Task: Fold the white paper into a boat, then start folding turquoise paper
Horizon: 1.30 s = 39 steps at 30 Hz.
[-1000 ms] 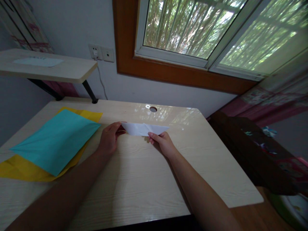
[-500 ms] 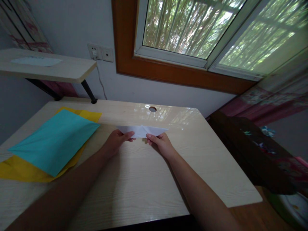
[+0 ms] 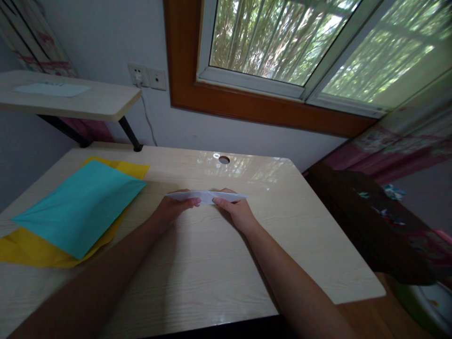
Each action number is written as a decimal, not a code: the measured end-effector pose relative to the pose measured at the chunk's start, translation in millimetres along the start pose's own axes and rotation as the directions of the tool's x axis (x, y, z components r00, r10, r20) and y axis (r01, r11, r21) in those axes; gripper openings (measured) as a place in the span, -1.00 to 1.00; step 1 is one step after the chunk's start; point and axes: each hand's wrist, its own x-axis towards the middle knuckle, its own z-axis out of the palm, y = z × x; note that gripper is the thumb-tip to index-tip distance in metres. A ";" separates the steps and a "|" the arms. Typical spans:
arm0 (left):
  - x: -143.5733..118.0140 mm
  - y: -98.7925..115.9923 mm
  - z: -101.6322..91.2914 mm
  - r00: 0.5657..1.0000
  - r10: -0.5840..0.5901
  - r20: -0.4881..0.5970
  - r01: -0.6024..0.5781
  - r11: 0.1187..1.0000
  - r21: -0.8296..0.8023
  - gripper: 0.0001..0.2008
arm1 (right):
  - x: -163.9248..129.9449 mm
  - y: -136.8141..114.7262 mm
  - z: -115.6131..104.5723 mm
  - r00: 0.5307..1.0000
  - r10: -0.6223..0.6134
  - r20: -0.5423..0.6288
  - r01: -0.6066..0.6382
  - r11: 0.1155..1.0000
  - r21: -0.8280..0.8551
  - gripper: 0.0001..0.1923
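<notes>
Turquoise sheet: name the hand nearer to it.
Left. The left hand is apart from the turquoise sheet, off its right corner; the right hand is farther right, beyond the left.

No lettering is showing legibly — no word or number is coming through. Faint dark marks are running near the far edge of the pale sheet lying on the raised shelf — too small for reading.

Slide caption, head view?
Left hand and right hand hold a folded white paper at the desk; a turquoise sheet lies on a yellow sheet.
</notes>
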 end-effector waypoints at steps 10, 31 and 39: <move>-0.7 3.9 3.9 0.993 -0.117 0.011 0.115 0.950 -0.289 -0.74 | -1.0 6.4 -2.7 0.997 0.071 0.028 -0.072 0.996 0.049 -0.69; 4.8 -0.3 -0.3 1.000 -0.003 -0.029 0.001 0.999 -0.055 -0.74 | 4.7 8.7 -0.1 0.985 0.101 -0.138 -0.064 0.965 0.254 -0.77; 2.2 -1.8 -3.5 0.998 -0.017 0.057 0.014 0.998 0.062 -0.75 | 6.6 11.6 -1.1 0.977 0.096 -0.189 -0.040 0.959 0.280 -0.73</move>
